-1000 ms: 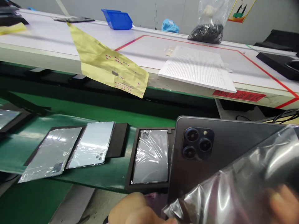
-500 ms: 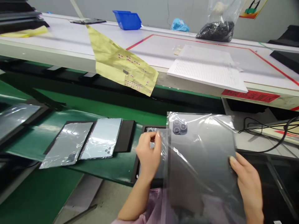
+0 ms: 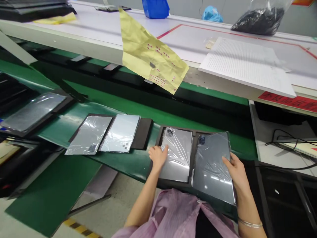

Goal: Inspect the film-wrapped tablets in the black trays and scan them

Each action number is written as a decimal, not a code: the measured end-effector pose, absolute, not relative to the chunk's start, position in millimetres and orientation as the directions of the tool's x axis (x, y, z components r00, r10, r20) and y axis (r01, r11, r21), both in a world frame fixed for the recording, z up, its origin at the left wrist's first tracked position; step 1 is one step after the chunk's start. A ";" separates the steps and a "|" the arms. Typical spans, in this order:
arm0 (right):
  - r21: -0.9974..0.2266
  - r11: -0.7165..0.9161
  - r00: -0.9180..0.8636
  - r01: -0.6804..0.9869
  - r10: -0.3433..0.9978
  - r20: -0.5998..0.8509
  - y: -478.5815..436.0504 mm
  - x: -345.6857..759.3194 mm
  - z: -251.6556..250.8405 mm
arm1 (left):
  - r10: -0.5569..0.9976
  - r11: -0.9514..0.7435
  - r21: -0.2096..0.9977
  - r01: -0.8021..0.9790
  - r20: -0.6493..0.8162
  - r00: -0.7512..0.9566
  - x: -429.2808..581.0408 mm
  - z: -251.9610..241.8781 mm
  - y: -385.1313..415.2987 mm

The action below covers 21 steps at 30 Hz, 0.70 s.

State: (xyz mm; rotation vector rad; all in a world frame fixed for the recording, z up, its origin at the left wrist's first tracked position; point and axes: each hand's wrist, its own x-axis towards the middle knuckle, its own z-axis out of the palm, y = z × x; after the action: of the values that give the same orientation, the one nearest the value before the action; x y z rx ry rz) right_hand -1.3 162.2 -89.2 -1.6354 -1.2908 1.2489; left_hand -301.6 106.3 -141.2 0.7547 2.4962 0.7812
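While our left hand (image 3: 158,157) rests open on a wrapped phone back (image 3: 177,155), our right hand (image 3: 236,172) grips a second wrapped back (image 3: 210,168), lower center.

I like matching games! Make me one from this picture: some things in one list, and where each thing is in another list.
Things:
1. left hand
2. right hand
3. yellow paper
4. blue bin

Places:
A. hanging over the near edge of the white bench
B. on the lighter wrapped phone
C. at the far side of the bench
D. at the edge of the darker wrapped phone

Right pairs: 1-B, 2-D, 3-A, 4-C
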 end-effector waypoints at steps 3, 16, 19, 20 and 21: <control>-0.940 -0.173 -0.017 0.293 0.982 -0.186 161.6 -1.2 -89.0 | 0.734 0.565 0.777 0.278 -0.319 -0.599 -316.2 -125.9 105.6; -0.999 -0.017 -0.010 -0.039 1.000 -0.017 123.4 -6.6 -8.8 | 0.943 0.056 0.921 -0.384 -0.175 -0.283 -237.3 31.5 70.1; -0.993 -0.012 -0.023 -0.121 1.000 -0.009 106.9 -8.2 13.6 | 0.925 -0.047 0.994 -0.096 0.007 -0.379 -219.9 40.3 64.8; -0.993 -0.010 0.012 -0.120 1.000 -0.012 101.7 -7.3 18.5 | 0.882 -0.102 0.990 0.096 0.134 -0.451 -217.8 42.4 64.1; -0.993 -0.010 0.058 -0.119 0.998 -0.017 96.9 -5.9 21.9 | 0.823 -0.138 0.946 0.295 0.275 -0.498 -217.1 44.7 64.7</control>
State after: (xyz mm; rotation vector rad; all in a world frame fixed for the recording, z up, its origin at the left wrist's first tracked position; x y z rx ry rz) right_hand -5.9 96.9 21.9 -1.1586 -1.0723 1.2298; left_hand -217.1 64.7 44.7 1.2490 1.7139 1.6737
